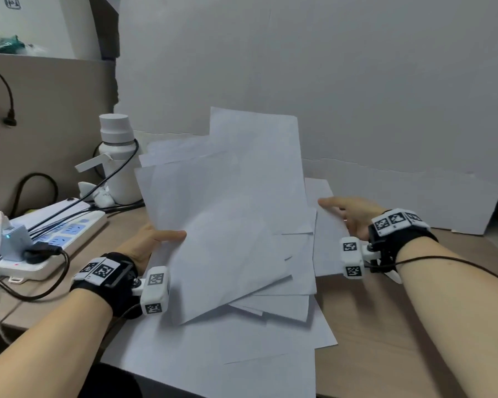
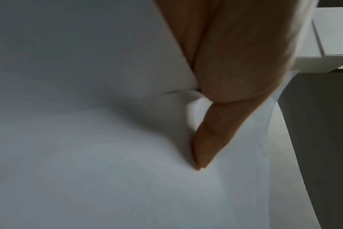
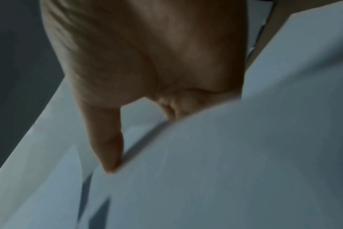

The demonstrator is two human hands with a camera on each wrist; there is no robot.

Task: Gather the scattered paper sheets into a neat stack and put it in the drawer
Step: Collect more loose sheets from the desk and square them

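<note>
Bare forearms; each wrist wears a black strap (image 1: 118, 271) carrying white marker-printed camera blocks (image 1: 155, 291) and a thin black cable (image 1: 443, 258).

The white paper sheets (image 1: 227, 214) look matt and smooth; the brown wooden desk (image 1: 400, 326) looks matt; the white plastic power strip (image 1: 55, 239) looks slightly glossy.

- Head view: soft, even, cool indoor light, no glare. Paper sheets (image 1: 227, 214) look blue-grey and throw faint shadows on the sheets beneath.
- Wide-angle bend at the edges; forearms stretched.
- Left wrist view: dim, soft focus; dark shadow beside the thumb (image 2: 209, 139), paper brighter past the tip.
- Right wrist view: dim w/ motion blur; finger (image 3: 106, 139) edges smeared, noise in dark corners.
</note>
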